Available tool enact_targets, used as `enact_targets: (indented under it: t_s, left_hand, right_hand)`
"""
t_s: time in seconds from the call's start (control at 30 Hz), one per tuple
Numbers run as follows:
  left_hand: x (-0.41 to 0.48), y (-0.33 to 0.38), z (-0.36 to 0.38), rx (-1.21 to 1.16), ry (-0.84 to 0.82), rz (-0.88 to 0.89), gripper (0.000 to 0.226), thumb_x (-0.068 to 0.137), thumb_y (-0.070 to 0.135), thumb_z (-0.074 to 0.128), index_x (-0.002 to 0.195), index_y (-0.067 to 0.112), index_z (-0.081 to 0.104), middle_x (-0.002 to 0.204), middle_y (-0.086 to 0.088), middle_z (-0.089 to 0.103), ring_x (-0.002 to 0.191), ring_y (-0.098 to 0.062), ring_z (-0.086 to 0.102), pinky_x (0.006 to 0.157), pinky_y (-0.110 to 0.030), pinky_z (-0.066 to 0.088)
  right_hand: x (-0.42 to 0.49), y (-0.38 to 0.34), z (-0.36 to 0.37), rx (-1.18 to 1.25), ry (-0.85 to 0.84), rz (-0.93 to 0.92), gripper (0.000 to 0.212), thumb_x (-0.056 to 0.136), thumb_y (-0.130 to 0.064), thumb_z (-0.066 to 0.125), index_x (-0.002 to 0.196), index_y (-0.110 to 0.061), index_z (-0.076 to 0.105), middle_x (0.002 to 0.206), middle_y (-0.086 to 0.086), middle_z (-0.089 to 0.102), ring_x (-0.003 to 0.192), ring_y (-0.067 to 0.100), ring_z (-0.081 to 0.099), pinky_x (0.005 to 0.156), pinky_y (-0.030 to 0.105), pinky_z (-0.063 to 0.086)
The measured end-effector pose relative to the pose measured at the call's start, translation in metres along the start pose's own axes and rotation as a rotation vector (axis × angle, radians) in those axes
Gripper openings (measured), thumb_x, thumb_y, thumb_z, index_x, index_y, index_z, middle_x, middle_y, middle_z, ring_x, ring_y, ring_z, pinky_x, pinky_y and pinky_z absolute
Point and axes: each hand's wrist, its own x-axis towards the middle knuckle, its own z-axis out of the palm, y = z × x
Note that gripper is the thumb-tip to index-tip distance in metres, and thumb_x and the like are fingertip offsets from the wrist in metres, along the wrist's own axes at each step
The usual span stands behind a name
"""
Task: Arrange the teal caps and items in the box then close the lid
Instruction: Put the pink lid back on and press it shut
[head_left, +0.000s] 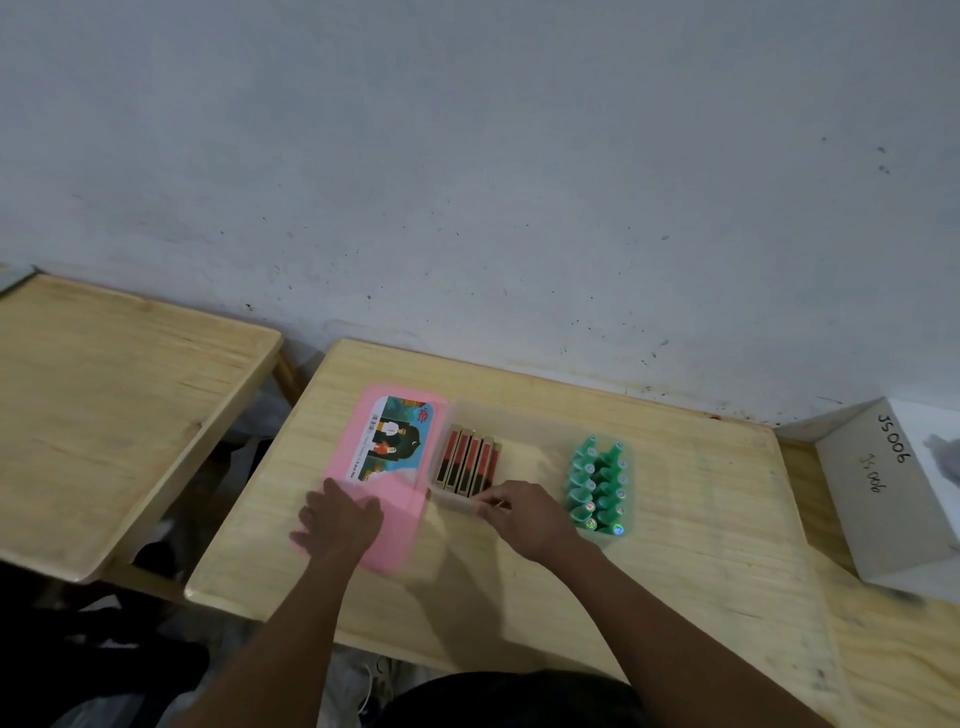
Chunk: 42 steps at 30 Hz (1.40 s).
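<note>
A clear plastic box (535, 415) lies open on the wooden table (675, 545). Inside it at the left stand several red-and-gold sticks (467, 462); at the right two rows of teal caps (597, 486) fill the end. The pink lid (387, 467), with a picture label, lies flat to the left of the box. My left hand (340, 519) rests flat on the lid's near end, blurred, fingers apart. My right hand (524, 514) pinches the box's near rim beside the sticks.
A second wooden table (104, 405) stands to the left across a gap. A white cardboard box (883, 493) marked with handwriting sits at the right edge. A pale wall runs behind both tables.
</note>
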Motion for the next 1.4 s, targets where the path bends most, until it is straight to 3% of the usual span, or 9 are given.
enact_targets:
  t_s: [0.33,0.5,0.63,0.77,0.83,0.97,1.13,1.27,1.4]
  left_hand:
    - [-0.006,0.018,-0.035,-0.191,0.022,-0.077,0.041,0.093,0.028,0.053,0.122,-0.001,0.046,0.128,-0.024,0.043,0.116,-0.038,0.048,0.093,-0.047,0.045]
    - [-0.008,0.037,-0.062,-0.309,0.063,0.192,0.031,0.098,0.023,0.041,0.111,-0.002,0.055,0.114,-0.023,0.06,0.107,-0.039,0.058,0.083,-0.04,0.046]
    - [-0.018,0.058,-0.088,-0.324,0.157,0.374,0.023,0.098,0.022,0.041,0.097,0.005,0.056,0.092,-0.011,0.057,0.094,-0.033,0.059,0.073,-0.034,0.042]
    - [-0.042,0.079,-0.115,-0.462,0.4,0.462,0.022,0.099,0.026,0.043,0.094,0.007,0.054,0.087,-0.005,0.055,0.081,-0.021,0.055,0.066,-0.032,0.048]
    - [-0.055,0.091,-0.125,-0.634,0.42,0.48,0.023,0.1,0.026,0.044,0.095,0.006,0.054,0.091,-0.005,0.058,0.084,-0.018,0.057,0.06,-0.025,0.047]
    - [-0.071,0.11,-0.117,-1.01,0.147,0.349,0.019,0.098,0.024,0.048,0.105,0.009,0.059,0.103,-0.006,0.064,0.097,-0.023,0.062,0.078,-0.034,0.053]
    - [-0.085,0.113,-0.073,-1.308,-0.299,0.209,0.014,0.095,0.012,0.054,0.108,0.01,0.058,0.11,-0.013,0.068,0.098,-0.028,0.066,0.091,-0.046,0.054]
    - [-0.081,0.117,-0.06,-1.464,-0.531,0.102,0.034,0.094,0.011,0.054,0.126,0.001,0.05,0.114,-0.021,0.063,0.09,-0.028,0.064,0.08,-0.04,0.052]
    - [-0.059,0.117,-0.063,-1.525,-0.556,0.094,0.036,0.097,0.02,0.05,0.13,0.004,0.052,0.119,-0.016,0.064,0.095,-0.028,0.065,0.081,-0.04,0.052]
  right_hand:
    - [-0.005,-0.004,0.001,-0.12,0.0,-0.009,0.031,0.097,-0.038,0.051,0.121,-0.029,0.067,0.113,0.002,0.067,0.103,0.02,0.06,0.08,0.029,0.042]
    - [-0.004,-0.006,-0.01,0.056,-0.07,0.02,0.025,0.092,-0.035,0.06,0.105,-0.02,0.076,0.107,-0.001,0.073,0.087,0.007,0.062,0.078,0.025,0.047]
    - [-0.003,-0.008,-0.019,0.235,0.01,0.049,0.021,0.094,-0.028,0.059,0.097,-0.015,0.076,0.096,-0.001,0.072,0.088,0.008,0.062,0.074,0.02,0.045]
    - [-0.006,-0.025,-0.03,0.528,0.115,0.097,0.016,0.096,-0.031,0.056,0.093,-0.024,0.069,0.095,0.003,0.072,0.084,0.016,0.066,0.075,0.031,0.053]
    - [-0.009,-0.033,-0.034,0.643,0.129,0.116,0.014,0.097,-0.035,0.054,0.099,-0.028,0.066,0.101,0.002,0.071,0.089,0.015,0.066,0.077,0.032,0.054]
    - [-0.008,-0.042,-0.035,0.998,0.078,0.223,0.04,0.089,-0.043,0.064,0.123,-0.024,0.054,0.113,0.004,0.068,0.101,0.019,0.068,0.076,0.034,0.058]
    - [-0.011,-0.03,-0.054,1.384,0.366,0.197,0.031,0.093,-0.009,0.06,0.123,-0.007,0.053,0.116,0.012,0.067,0.104,0.025,0.065,0.081,0.037,0.059]
    - [-0.015,0.002,-0.08,1.351,0.514,0.232,0.049,0.086,-0.009,0.07,0.13,-0.007,0.049,0.114,0.015,0.068,0.1,0.027,0.069,0.076,0.038,0.06]
    - [-0.034,0.038,-0.103,1.197,0.597,0.261,0.045,0.087,-0.014,0.07,0.127,-0.012,0.05,0.106,0.017,0.071,0.093,0.029,0.069,0.085,0.051,0.056]
